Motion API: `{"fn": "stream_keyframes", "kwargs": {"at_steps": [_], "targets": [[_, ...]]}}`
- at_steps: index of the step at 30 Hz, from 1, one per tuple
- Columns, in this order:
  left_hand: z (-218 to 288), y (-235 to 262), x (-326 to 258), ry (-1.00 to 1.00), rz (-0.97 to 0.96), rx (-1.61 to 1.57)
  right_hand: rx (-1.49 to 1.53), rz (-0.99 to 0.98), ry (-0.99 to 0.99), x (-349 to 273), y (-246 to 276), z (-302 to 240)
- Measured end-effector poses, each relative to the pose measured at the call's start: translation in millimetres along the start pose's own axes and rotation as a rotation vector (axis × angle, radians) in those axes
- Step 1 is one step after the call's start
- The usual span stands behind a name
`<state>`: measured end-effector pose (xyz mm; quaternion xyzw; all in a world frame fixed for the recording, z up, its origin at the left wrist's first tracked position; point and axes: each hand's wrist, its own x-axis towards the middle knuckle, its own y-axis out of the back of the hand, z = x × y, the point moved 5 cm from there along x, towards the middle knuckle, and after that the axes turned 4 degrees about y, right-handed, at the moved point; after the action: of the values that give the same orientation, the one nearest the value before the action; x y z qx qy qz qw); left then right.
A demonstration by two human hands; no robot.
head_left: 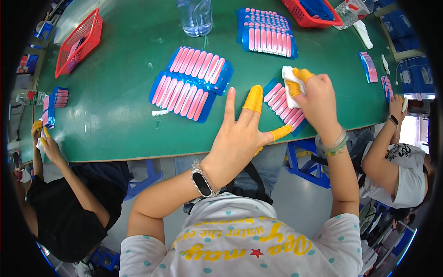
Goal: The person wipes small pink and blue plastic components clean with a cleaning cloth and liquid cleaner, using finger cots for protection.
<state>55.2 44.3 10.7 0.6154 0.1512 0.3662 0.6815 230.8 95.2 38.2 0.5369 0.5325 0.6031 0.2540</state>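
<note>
My right hand (318, 94), with yellow finger cots on some fingers, is closed on a folded white cloth (290, 74). The cloth touches a blue sheet with a row of pink rounded strips (279, 102) near the table's front edge. Spread wide, my left hand (242, 131) also wears yellow finger cots. Its thumb reaches over the sheet's near corner, and nothing is in its grasp. To the left lie two more sheets of pink strips (187, 83), one partly over the other. Part of the sheet under the cloth is hidden.
Farther back on the green table (115, 111) lie stacked sheets (267, 34). A water container (196, 18) stands beside them. Red baskets (80, 44) sit at the far left and far right. Co-workers on both sides (69, 198) handle similar pieces; blue stools (307, 168) are below.
</note>
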Motion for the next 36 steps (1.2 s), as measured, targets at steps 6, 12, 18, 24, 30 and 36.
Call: {"fn": "stream_keyframes", "kwargs": {"at_steps": [6, 12, 18, 24, 30, 36], "targets": [[1, 3, 1, 0.009, -0.062, 0.005, 0.067, -0.05, 0.112, -14, 0, -21], [2, 4, 0, 0.01, -0.058, -0.039, 0.045, -0.014, -0.015, -14, 0, -1], [1, 0, -1, 0.014, -0.004, -0.067, 0.034, -0.031, 0.077, -21, 5, -24], [2, 2, 0, 0.011, 0.025, -0.019, -0.033, 0.067, -0.073, -22, 6, -4], [3, 5, 2, -0.016, 0.016, -0.003, -0.018, 0.058, 0.03, -33, 5, -8], [3, 3, -1, 0.008, -0.049, 0.03, -0.158, 0.051, -0.086, -35, 20, -5]]}}
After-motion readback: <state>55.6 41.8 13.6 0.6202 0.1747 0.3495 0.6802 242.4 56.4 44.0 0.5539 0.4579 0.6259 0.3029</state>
